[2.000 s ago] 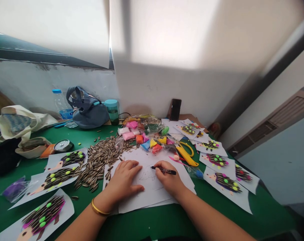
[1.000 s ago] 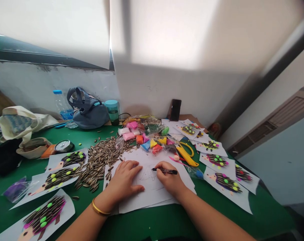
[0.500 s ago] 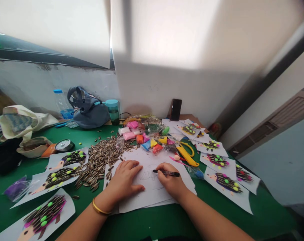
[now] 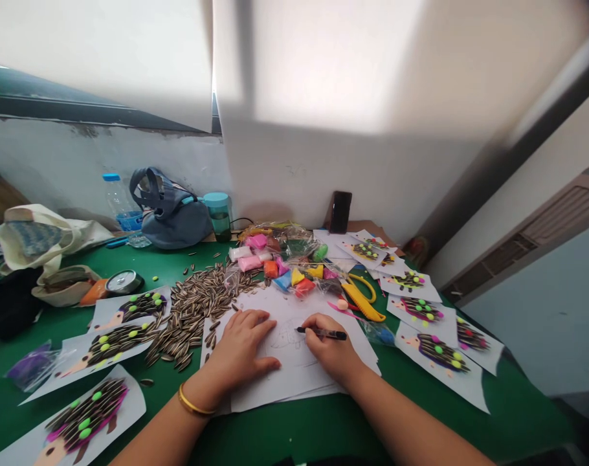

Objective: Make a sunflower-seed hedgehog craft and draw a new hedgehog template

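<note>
My right hand [image 4: 331,346] grips a black pen [image 4: 328,333], its tip on a faint line drawing [image 4: 287,335] on the top sheet of white paper [image 4: 265,396]. Flat on the left part of that sheet lies my left hand [image 4: 243,346], fingers spread, a gold bangle [image 4: 193,401] on its wrist. A heap of striped sunflower seeds [image 4: 197,310] borders the paper on the left, and a few seeds rest on its edge. Part of the drawing is hidden by my right hand.
Hedgehog pictures made with seeds [image 4: 93,414] lie left, with more hedgehog pictures [image 4: 443,353] on the right. Behind the paper are bagged coloured clay [image 4: 279,268] and a yellow-handled tool [image 4: 365,301]. A phone [image 4: 340,212], blue bag [image 4: 175,217] and teal-lidded cup [image 4: 219,217] stand along the wall.
The pen's back end has tilted very slightly as my right hand shifts a little on the drawing. My left hand stays in place.
</note>
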Motion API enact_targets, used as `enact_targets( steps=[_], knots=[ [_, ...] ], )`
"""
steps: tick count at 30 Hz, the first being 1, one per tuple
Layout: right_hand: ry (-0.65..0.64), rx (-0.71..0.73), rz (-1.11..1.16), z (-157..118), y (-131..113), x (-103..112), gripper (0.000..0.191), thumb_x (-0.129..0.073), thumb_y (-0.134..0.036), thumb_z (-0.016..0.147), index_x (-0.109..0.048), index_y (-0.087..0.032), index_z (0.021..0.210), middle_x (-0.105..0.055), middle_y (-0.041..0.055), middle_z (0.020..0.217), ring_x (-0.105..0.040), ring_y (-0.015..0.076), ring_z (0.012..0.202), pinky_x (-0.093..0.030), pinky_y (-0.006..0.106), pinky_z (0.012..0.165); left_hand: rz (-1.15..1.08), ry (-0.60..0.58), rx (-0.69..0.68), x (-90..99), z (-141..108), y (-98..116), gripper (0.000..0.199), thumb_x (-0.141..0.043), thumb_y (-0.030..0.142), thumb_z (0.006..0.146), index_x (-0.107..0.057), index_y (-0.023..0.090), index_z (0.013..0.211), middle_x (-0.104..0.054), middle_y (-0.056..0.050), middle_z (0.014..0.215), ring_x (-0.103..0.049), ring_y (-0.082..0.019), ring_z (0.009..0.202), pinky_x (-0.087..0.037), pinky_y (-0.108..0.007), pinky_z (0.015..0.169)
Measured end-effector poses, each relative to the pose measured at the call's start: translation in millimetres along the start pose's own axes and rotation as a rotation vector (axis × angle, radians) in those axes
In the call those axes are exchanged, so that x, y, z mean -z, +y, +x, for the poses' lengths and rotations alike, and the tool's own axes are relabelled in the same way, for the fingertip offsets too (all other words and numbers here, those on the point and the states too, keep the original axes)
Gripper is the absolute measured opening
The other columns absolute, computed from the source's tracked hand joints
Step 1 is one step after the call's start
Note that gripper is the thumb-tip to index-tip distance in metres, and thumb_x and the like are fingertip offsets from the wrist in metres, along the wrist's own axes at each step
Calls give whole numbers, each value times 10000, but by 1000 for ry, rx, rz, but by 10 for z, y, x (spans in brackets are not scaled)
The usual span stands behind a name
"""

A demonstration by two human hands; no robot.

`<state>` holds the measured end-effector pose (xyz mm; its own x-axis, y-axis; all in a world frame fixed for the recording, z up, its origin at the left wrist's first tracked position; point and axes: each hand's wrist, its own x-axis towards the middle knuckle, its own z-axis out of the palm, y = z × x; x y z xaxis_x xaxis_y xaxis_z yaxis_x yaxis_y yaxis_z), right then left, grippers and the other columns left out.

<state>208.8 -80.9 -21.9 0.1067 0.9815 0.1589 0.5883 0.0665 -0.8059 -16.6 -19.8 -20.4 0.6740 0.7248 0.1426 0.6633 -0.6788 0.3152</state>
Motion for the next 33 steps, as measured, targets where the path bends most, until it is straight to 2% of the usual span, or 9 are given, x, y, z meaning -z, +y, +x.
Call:
enact_targets(
  steps=[16, 33],
  knots=[
    [5, 1, 8, -70, -11, 11, 149, -508, -176, 810, -651, -203, 842, -664, 34, 859, -608, 205, 863, -454, 314, 780, 9, -20, 8, 22, 8, 12, 712, -815, 495, 638, -618, 232, 1270, -566, -112, 1332, -468, -337, 1251, -308, -532, 1111],
    [34, -16, 49, -95, -11, 32, 144, -498, -183, 801, -641, -198, 816, -663, 33, 837, -614, 201, 835, -460, 307, 760, 0, 8, -7, -6, 2, -5, 703, -822, 486, 630, -622, 244, 1259, -574, -104, 1319, -479, -340, 1236, -320, -535, 1101]
  ],
)
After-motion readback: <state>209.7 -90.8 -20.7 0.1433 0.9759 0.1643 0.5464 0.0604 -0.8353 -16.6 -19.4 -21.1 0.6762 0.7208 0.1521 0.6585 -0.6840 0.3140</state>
